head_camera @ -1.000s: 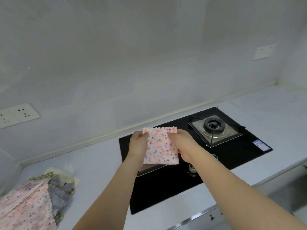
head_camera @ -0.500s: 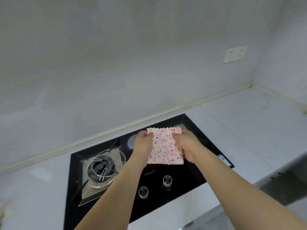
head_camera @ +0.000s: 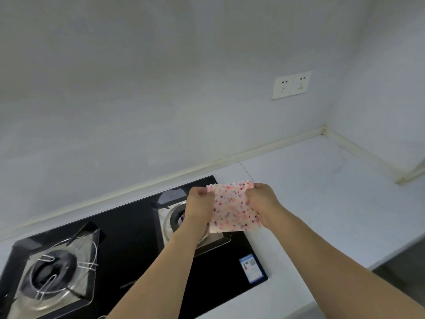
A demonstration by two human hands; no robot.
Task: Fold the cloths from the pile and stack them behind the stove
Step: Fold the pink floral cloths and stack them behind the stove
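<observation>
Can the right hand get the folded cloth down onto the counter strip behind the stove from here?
Probably yes. The right hand and left hand pinch the folded cloth in the air above the stove's right rear corner. Nothing shows between it and the counter strip along the wall.

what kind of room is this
Most likely a home kitchen: a black two-burner gas stove is set into a pale countertop, with a double wall socket above, and both hands hold a folded spotted cloth.
</observation>
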